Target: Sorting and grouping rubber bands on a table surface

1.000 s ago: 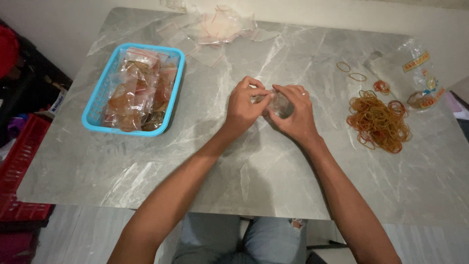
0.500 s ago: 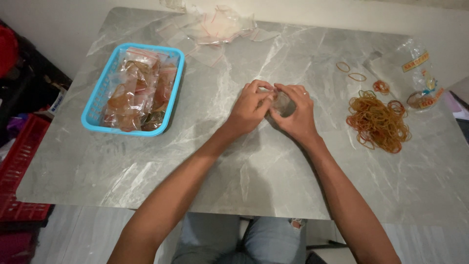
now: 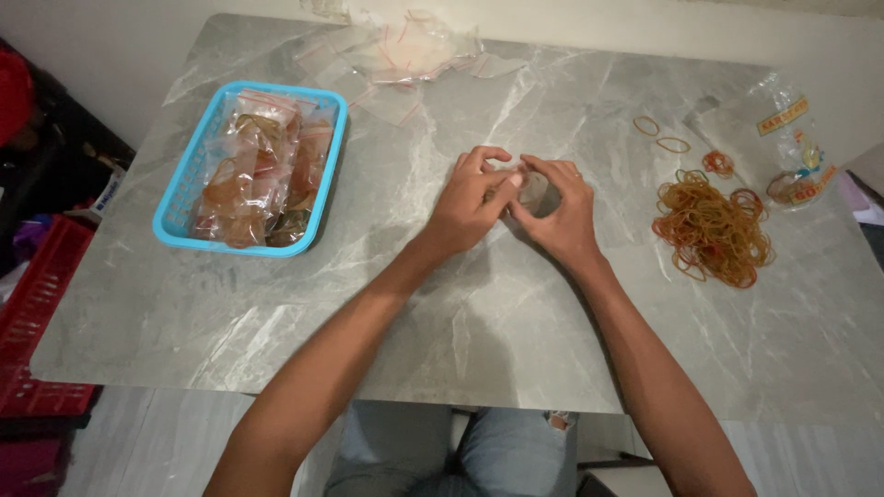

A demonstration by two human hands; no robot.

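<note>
Barely anything has shifted — both hands stay pressed together over the small clear bag (image 3: 534,189).
Left hand (image 3: 470,207) and right hand (image 3: 557,216) pinch it mid-counter (image 3: 460,350) — rubber-band pile (image 3: 714,228) right, blue basket (image 3: 324,184) left.

The small clear bag (image 3: 534,189) sits mostly hidden between curled fingers (image 3: 488,166) — contents too small to tell; at nine o'clock, a red crate (image 3: 37,322) runs off-frame.
</note>
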